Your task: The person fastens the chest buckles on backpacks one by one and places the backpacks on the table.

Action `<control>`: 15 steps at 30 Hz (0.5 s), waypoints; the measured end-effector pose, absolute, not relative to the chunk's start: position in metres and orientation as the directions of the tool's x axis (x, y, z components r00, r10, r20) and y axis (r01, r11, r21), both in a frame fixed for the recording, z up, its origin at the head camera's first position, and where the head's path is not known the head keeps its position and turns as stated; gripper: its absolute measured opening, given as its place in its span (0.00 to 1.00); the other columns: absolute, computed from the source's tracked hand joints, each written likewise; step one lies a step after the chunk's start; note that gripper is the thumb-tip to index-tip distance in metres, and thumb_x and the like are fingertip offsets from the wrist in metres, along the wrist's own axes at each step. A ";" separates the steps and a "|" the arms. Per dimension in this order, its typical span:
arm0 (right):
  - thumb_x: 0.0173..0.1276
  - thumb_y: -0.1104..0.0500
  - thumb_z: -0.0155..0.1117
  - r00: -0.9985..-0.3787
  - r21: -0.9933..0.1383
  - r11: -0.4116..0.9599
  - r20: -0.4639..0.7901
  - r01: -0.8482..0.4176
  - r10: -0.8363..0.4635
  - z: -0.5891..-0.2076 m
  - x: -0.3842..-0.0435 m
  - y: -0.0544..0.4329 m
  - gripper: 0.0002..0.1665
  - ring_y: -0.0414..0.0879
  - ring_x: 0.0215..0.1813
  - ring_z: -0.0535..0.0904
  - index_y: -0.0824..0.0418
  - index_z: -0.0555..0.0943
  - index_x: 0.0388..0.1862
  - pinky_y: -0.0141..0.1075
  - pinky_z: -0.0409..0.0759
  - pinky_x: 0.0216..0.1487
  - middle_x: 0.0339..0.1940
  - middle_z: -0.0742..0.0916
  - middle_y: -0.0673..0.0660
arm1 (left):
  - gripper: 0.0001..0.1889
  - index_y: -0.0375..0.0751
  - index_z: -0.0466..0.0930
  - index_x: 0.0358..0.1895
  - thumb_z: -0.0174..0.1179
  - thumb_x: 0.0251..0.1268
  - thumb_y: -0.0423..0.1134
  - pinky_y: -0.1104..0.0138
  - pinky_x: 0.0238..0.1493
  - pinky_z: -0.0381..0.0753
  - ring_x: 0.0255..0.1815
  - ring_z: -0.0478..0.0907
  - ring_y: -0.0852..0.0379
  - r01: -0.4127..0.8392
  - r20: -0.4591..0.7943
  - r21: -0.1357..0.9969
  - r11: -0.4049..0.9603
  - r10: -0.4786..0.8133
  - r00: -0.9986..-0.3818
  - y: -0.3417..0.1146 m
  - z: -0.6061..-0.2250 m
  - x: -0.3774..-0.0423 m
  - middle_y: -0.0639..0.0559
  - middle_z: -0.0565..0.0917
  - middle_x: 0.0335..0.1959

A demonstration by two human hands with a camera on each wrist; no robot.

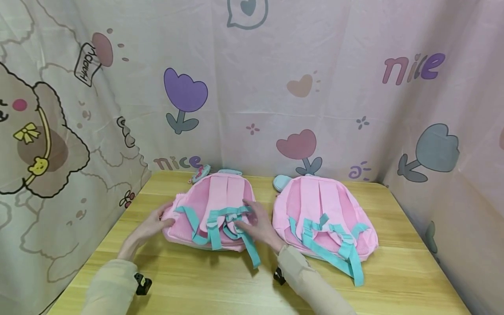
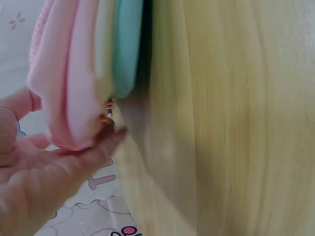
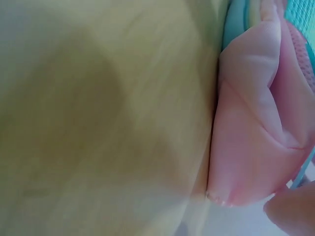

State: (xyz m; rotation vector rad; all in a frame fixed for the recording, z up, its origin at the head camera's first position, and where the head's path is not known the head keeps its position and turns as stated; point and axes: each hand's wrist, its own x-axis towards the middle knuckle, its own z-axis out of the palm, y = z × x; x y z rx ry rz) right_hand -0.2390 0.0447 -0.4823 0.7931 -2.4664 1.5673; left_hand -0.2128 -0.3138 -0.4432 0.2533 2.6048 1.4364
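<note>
A pink backpack (image 1: pixel 218 188) lies on the wooden table with its back panel and shoulder straps facing up. Teal webbing (image 1: pixel 214 238) hangs across its lower half. My left hand (image 1: pixel 155 223) grips the left side. In the left wrist view, the thumb and fingers of that hand (image 2: pixel 44 172) lie on either side of the pink fabric (image 2: pixel 81 83). Over the right edge and webbing, my right hand (image 1: pixel 261 223) spreads its thumb and fingers apart. In the right wrist view, a fingertip (image 3: pixel 295 209) is at the edge of the pink fabric (image 3: pixel 251 137); its other fingers are hidden.
A second pink backpack (image 1: pixel 289 205) lies straps-up close on the right, its teal webbing trailing toward me. Small pouches, one patterned (image 1: pixel 201 173) and one light blue (image 1: pixel 281 183), show by the bags' tops. Printed fabric (image 1: pixel 256 87) hangs behind the wooden table (image 1: pixel 204 284).
</note>
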 end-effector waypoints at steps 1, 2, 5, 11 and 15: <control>0.62 0.58 0.74 -0.859 -0.833 0.287 0.363 -0.473 -0.360 -0.483 -0.239 0.044 0.45 0.61 0.68 0.73 0.64 0.65 0.75 0.55 0.73 0.70 0.68 0.75 0.67 | 0.37 0.17 0.44 0.75 0.53 0.71 0.30 0.56 0.64 0.76 0.68 0.66 0.27 0.073 -0.058 0.841 0.536 0.222 -0.973 -0.313 -0.443 -0.213 0.16 0.58 0.72; 0.61 0.59 0.75 -0.865 -0.848 0.262 0.362 -0.461 -0.349 -0.483 -0.240 0.044 0.47 0.62 0.68 0.74 0.65 0.64 0.76 0.55 0.73 0.70 0.69 0.75 0.68 | 0.37 0.16 0.45 0.75 0.52 0.70 0.29 0.49 0.67 0.73 0.70 0.64 0.24 0.076 -0.058 0.833 0.549 0.223 -0.973 -0.312 -0.443 -0.214 0.15 0.57 0.72; 0.61 0.61 0.75 -0.867 -0.858 0.227 0.381 -0.461 -0.320 -0.483 -0.239 0.043 0.48 0.64 0.71 0.71 0.67 0.63 0.76 0.59 0.70 0.72 0.72 0.73 0.70 | 0.36 0.15 0.44 0.75 0.50 0.69 0.28 0.38 0.72 0.64 0.72 0.58 0.20 0.078 -0.054 0.826 0.558 0.216 -0.975 -0.305 -0.439 -0.215 0.15 0.53 0.73; 0.60 0.62 0.74 -0.875 -0.864 0.197 0.409 -0.463 -0.260 -0.478 -0.236 0.039 0.47 0.67 0.72 0.69 0.67 0.63 0.75 0.60 0.68 0.73 0.71 0.72 0.70 | 0.30 0.17 0.57 0.71 0.52 0.69 0.26 0.31 0.70 0.59 0.72 0.57 0.19 0.250 0.120 0.748 0.615 0.246 -0.962 -0.275 -0.427 -0.217 0.17 0.60 0.72; 0.58 0.64 0.74 -0.896 -0.893 0.160 0.381 -0.420 -0.227 -0.477 -0.236 0.036 0.50 0.67 0.72 0.69 0.65 0.61 0.77 0.59 0.68 0.73 0.71 0.71 0.73 | 0.24 0.22 0.66 0.68 0.52 0.72 0.28 0.36 0.65 0.71 0.67 0.70 0.25 0.351 0.181 0.697 0.626 0.320 -0.930 -0.249 -0.422 -0.220 0.24 0.70 0.69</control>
